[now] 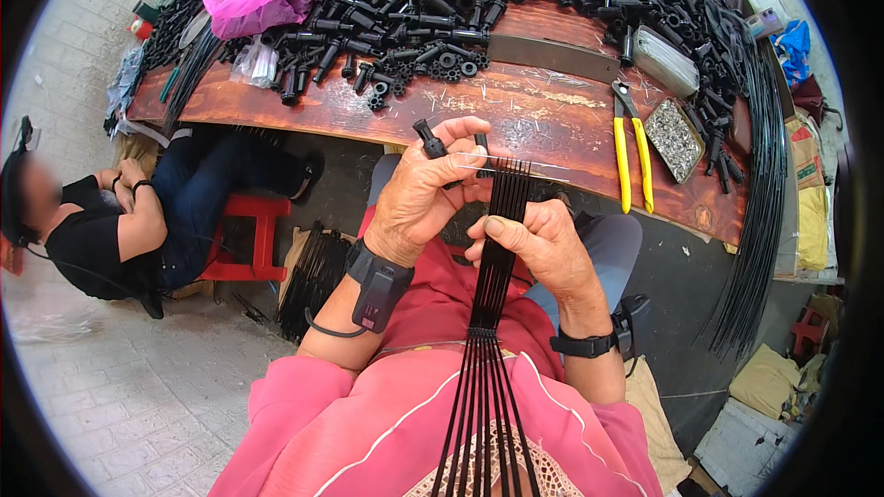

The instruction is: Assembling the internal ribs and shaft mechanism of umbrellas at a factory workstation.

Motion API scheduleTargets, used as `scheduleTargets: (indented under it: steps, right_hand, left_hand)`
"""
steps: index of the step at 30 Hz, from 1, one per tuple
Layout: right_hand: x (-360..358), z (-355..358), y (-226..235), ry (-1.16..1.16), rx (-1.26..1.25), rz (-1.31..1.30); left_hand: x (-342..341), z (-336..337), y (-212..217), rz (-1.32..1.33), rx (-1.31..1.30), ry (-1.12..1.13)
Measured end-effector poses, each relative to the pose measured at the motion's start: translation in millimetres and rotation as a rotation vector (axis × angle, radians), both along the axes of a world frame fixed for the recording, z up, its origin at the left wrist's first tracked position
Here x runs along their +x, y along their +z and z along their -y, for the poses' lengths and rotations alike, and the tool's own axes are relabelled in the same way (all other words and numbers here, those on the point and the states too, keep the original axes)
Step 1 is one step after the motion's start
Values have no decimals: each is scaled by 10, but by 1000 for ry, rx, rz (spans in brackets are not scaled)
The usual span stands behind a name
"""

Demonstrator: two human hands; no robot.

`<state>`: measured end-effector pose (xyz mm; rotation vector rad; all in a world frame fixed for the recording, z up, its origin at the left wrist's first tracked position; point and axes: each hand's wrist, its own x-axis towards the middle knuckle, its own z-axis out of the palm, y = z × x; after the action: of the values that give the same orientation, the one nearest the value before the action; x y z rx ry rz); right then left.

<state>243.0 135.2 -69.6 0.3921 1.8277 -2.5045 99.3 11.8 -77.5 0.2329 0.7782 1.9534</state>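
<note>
Right, both hands are at work above the lap, just off the near edge of the worn red-brown wooden table (516,110). The right hand (543,244) is clamped on a flat row of slim black rods (495,262), thumb pressed across the near face. Those rods run down toward the chest, gathered at a narrow band and fanning out below it. Meanwhile the left hand (419,193) has its fingers closed around a short black plastic tube (427,137), fingertips close beside the rods' upper ends, where thin silvery wires (539,163) lie crosswise. Whether those fingertips pinch a wire, I can't tell.

Evenness looks like the trick here: thumb firm enough to hold the row flat, light enough that no rod rides over its neighbour. Level tips should help the wires lie straight. That tube is best tucked clear of the ends, since a knock could splay them. Over on the table, to the right, lie yellow-handled metal pliers (622,161).
</note>
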Motion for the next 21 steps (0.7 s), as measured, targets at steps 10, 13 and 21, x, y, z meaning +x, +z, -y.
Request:
scheduleTargets:
  steps: [10,13,21]
  right_hand:
    - [-18,3,-4,14,20,2]
    - [-19,5,-31,16,-9,7]
    - [-31,2,-8,28,8,13]
  left_hand:
    - [-57,-54,-79,58,66,19]
    - [-41,-75,-31,34,-5,82]
    - [-43,-75,16,13,10,68]
